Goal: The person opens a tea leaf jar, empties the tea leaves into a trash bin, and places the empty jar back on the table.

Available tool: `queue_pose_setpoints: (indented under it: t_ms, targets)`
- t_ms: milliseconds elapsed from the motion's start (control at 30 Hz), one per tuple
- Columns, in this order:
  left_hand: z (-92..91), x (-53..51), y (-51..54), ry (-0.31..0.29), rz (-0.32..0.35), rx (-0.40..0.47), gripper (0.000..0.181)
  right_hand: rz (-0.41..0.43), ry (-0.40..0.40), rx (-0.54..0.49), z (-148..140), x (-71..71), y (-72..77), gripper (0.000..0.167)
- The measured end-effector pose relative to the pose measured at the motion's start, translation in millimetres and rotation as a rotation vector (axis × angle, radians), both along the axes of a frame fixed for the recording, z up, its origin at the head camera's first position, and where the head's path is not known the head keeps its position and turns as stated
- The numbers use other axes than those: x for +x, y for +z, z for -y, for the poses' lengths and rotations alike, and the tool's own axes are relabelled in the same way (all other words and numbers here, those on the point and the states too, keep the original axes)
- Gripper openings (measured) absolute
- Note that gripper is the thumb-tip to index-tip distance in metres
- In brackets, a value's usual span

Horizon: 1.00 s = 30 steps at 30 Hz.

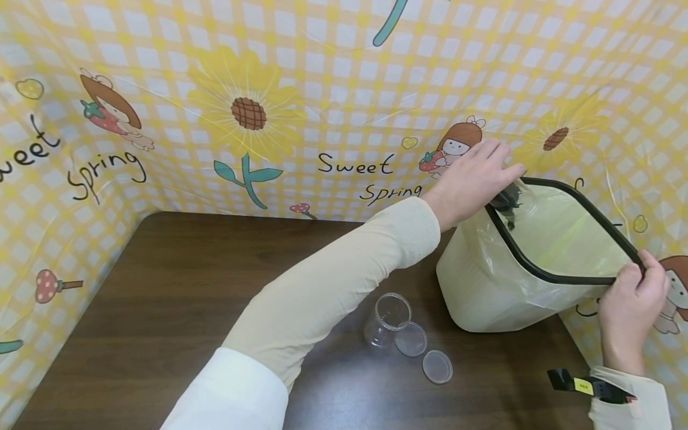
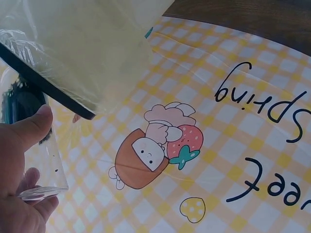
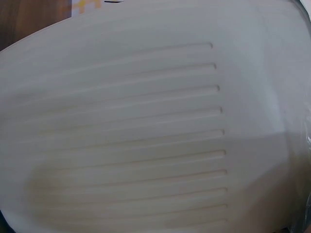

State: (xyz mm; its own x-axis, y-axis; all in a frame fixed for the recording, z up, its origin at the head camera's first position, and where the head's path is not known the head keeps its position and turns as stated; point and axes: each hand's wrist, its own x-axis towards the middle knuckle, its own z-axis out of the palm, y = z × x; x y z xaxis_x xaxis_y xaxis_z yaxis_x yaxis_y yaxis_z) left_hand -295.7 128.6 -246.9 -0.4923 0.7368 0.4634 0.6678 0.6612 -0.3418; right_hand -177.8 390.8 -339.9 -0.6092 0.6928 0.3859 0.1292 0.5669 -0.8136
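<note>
My left hand (image 1: 473, 182) grips a clear plastic jar (image 1: 510, 197) tipped over the near-left rim of a pale trash bin (image 1: 478, 292). Dark, loose, leaf-like bits lie inside the jar at its mouth end. Seen from the left wrist, the thumb and fingers hold the jar (image 2: 54, 165) around its base, with its upper part behind the bin's dark rim (image 2: 53, 90). My right hand (image 1: 631, 304) pinches the bin's black rim at its right corner, and the bin leans. Only the ribbed bin wall (image 3: 146, 121) fills the right wrist view; that hand is hidden there.
A second clear jar (image 1: 378, 325) stands uncapped on the dark wooden table (image 1: 161, 310). Two round clear lids (image 1: 411, 339) lie beside it, one touching or close to the jar. A thin bag lines the bin. Yellow checked cloth (image 1: 322, 89) hangs behind.
</note>
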Motion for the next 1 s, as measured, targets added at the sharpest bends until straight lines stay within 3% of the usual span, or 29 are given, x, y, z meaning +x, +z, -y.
queue_pose_setpoints:
  t_ms: [700, 1000]
  targets:
    - [-3.0, -1.0, 1.9, -0.004, 0.012, -0.020, 0.044, 0.001, 0.003, 0.007, 0.0, 0.2, -0.4, 0.054]
    - [-6.9, 0.7, 5.5, -0.039, 0.049, -0.050, 0.046, -0.003, 0.000, 0.002, -0.7, 0.1, -0.9, 0.054]
